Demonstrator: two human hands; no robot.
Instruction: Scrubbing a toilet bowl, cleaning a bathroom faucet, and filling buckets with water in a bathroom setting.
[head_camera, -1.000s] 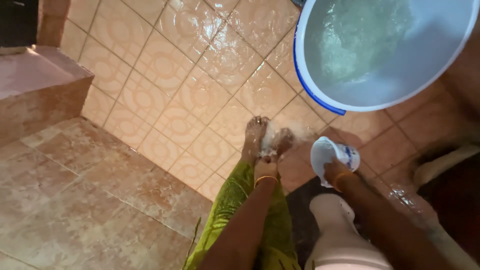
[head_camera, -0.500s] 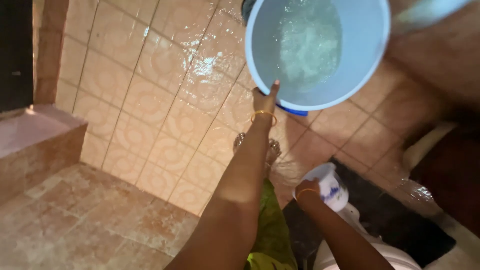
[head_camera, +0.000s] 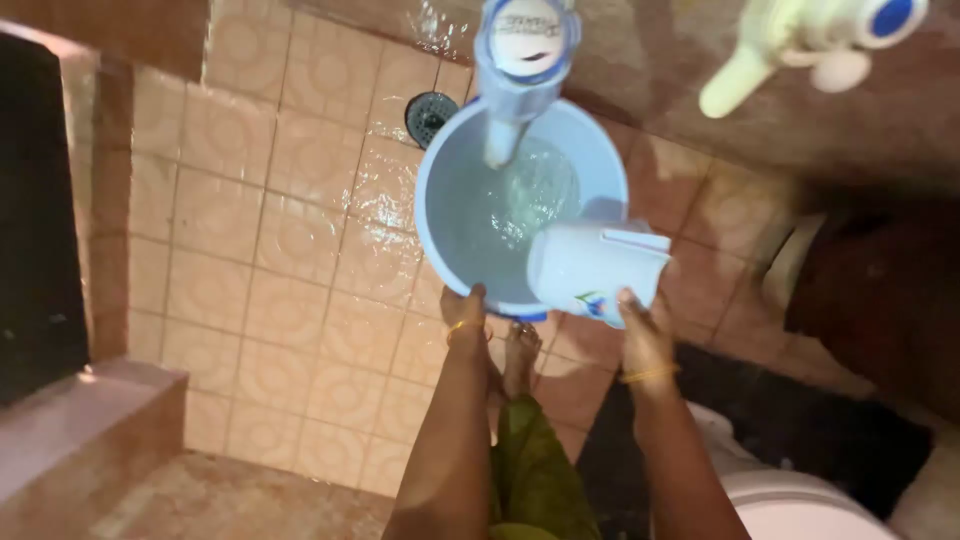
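While the left hand grips the round blue plastic bucket's near rim and the right hand clasps a pale plastic mug over it (tap above), the wet tiled floor could cause a slip

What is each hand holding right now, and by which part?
The right hand holds the white mug by its base. The left hand grips the blue bucket at its near rim.
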